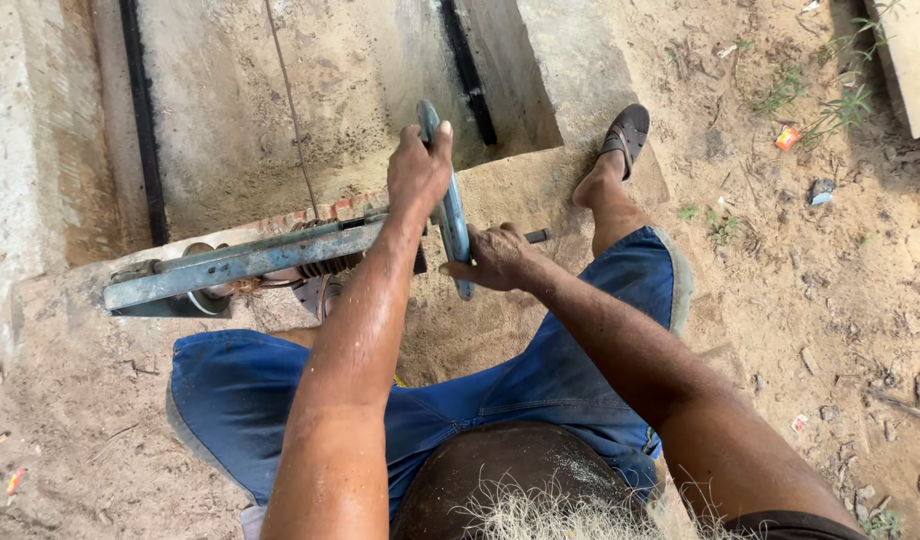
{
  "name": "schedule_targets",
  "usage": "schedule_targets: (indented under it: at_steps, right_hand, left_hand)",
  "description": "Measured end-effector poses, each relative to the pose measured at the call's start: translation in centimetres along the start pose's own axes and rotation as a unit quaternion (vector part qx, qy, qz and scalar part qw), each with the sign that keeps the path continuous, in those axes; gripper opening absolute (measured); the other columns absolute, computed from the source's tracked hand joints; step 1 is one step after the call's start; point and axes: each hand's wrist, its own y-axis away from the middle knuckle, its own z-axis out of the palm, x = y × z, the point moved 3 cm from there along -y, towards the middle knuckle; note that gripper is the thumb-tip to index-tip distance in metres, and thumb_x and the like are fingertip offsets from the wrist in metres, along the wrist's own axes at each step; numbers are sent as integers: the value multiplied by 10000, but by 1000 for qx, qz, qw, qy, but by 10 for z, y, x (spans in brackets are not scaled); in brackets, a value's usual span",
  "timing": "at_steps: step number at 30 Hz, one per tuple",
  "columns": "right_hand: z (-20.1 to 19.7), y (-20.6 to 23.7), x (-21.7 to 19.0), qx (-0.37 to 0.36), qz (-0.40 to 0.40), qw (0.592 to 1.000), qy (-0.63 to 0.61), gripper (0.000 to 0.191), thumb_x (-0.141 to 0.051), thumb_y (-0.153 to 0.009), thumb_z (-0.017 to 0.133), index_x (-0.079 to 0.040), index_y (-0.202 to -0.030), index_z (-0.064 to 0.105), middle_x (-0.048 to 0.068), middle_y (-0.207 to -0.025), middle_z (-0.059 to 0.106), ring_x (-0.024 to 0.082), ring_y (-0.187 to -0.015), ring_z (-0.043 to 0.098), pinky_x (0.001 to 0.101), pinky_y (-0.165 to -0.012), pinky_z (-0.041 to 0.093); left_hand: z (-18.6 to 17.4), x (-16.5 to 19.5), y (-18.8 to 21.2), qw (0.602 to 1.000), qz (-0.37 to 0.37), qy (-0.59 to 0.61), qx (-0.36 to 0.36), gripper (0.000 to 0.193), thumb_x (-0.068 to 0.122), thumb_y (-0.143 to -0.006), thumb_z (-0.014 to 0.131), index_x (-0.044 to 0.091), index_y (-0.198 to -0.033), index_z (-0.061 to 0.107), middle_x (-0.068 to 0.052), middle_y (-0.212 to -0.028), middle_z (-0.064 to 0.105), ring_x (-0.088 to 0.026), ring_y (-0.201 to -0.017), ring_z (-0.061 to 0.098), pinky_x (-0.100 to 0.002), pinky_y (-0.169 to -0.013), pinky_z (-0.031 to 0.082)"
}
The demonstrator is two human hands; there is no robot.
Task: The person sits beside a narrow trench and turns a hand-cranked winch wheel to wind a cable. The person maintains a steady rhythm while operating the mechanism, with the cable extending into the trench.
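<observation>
Two hands (420, 165) (495, 258), blue handwheel (450, 215) rim inside each grip

red wrapper scrap (787, 138) on sand

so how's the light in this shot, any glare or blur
Head view: soft daylight, no hard shadows; the pit is darker along its walls. Sheen on the left forearm, no real glare. Left hand and right hand on the blue wheel are sharp; the hair at the bottom edge is blurred. Edges bend slightly, wide lens.
</observation>
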Motion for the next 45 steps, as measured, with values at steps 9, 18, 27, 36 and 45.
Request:
schedule_targets:
  at_steps: [9, 18, 27, 36, 45]
  right_hand:
    - [59, 7, 14, -13, -25, 999, 44, 900, -789, -866, 612, -3, -1291, 510, 195, -993, 701, 371, -1060, 663, 564, -1061, 372]
    - [87, -21, 41, -124, -34, 992, 12, 835, -642, -737, 822, -104, -1339, 609, 151, -1232, 714, 323, -1219, 644, 543, -1070, 435]
    - [47, -42, 69, -103, 105, 987, -68, 388, -323, -1037, 594, -147, -1382, 594, 141, -1069, 757, 221, -886, 729, 394, -805, 625]
    - [-67, -78, 30, 160, 92, 828, -529, 514, -406, -1099, 495, 11, -1384, 591, 150, -1199, 714, 201, -1023, 665, 358, -881, 560]
    - [-57, -54, -25, 160, 61, 856, -487, 521, -185, -941, 614, 79, -1319, 373, 269, -997, 691, 272, -822, 759, 387, -693, 698]
  left_hand:
    - [3, -9, -16, 998, -31, -53, -10, 570, 589, -1027, 538, 27, -1115, 571, -8, -700, 609, -103, -534, 628, -320, -531, 571]
    - [29, -23, 9, 994, 31, -99, -23, 542, 527, -1062, 431, 7, -1105, 580, 27, -626, 592, -72, -377, 502, -261, -307, 463]
    - [59, -46, 63, 979, 159, -110, 69, 581, 484, -1055, 439, -65, -1229, 518, 4, -602, 574, -98, -353, 510, -279, -240, 452]
    - [69, -68, 114, 962, 239, -87, 97, 656, 388, -1080, 566, -134, -1428, 375, 11, -595, 570, -137, -387, 536, -329, -317, 486]
    - [71, -93, 142, 969, 248, -8, 17, 721, 506, -1054, 485, -83, -1461, 401, -80, -728, 708, -185, -510, 662, -329, -425, 566]
